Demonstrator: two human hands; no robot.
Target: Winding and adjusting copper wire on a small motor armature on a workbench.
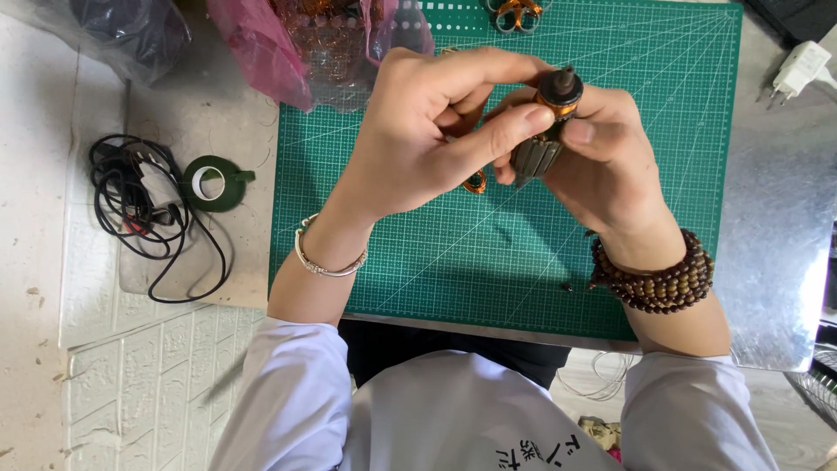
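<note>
Green cutting mat open below the hands; pink bag and scissors crowd its far edge.

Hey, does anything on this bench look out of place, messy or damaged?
Nothing looks damaged or spilled. Both hands, left hand and right hand, hold a small motor armature over the green cutting mat. The only untidy spot is the black cable lying tangled beside the green tape roll.
</note>
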